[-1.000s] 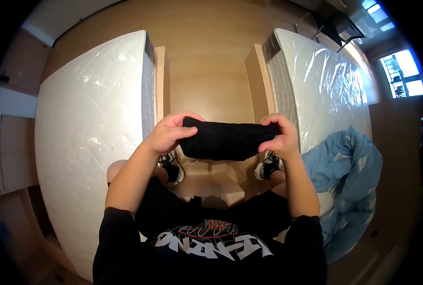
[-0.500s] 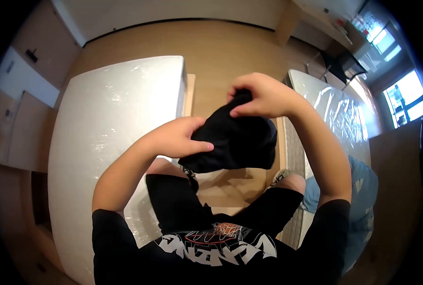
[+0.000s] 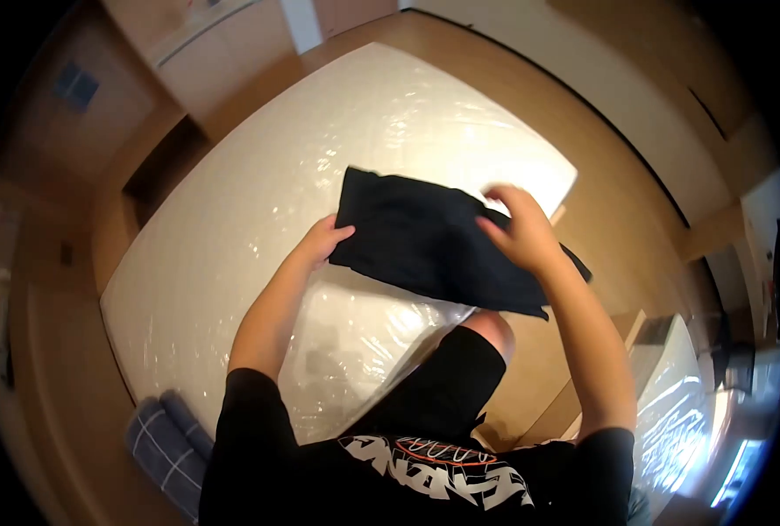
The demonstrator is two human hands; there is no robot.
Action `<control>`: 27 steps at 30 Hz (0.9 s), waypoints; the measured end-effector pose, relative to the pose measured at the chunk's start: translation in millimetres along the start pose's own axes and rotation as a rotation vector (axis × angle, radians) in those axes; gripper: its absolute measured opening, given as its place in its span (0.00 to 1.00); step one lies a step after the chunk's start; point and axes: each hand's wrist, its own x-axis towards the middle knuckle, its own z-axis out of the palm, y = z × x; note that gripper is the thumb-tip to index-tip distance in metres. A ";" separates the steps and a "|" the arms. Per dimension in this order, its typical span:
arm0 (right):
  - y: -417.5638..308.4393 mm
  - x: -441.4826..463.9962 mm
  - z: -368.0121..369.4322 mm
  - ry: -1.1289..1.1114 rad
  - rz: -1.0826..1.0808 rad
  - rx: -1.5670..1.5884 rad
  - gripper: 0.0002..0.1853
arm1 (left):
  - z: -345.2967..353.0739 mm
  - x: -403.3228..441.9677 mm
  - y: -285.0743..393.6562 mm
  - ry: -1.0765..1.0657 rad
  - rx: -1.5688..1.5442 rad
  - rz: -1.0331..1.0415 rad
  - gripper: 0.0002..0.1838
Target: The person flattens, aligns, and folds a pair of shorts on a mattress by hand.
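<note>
A black folded garment [image 3: 429, 237] is spread out in front of me, over the near side of the plastic-wrapped mattress, its right end reaching past the mattress edge. Its exact kind is not clear from this fold. My left hand [image 3: 324, 241] grips its left edge, thumb on top and fingers underneath. Over its right part is my right hand [image 3: 526, 232], with thumb and fingers apart and curved; it does not look closed on the fabric. Part of the garment's right end lies hidden behind my right hand and forearm.
The white mattress [image 3: 232, 210] in clear plastic fills the middle. Folded blue checked cloth [image 3: 166, 451] lies at its lower left corner. Another plastic-wrapped mattress [image 3: 675, 412] is at the right, with wooden floor [image 3: 622, 184] beyond. A chair [image 3: 736, 366] stands at far right.
My view has turned left toward the mattress. The garment, bunched between both hands before, is now stretched flatter over the mattress. My right hand has loosened from it.
</note>
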 end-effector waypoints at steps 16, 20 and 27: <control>202.6 -236.8 152.8 -0.076 1.682 1.020 0.20 | -146.1 -71.3 -214.9 0.435 -0.093 -0.377 0.19; 226.3 -244.3 227.6 0.068 1.895 1.346 0.16 | -131.2 -43.7 -183.4 0.754 0.646 -0.458 0.32; 244.9 -252.6 279.1 0.457 1.762 1.736 0.19 | -155.0 -0.2 -171.8 0.760 0.245 -0.328 0.21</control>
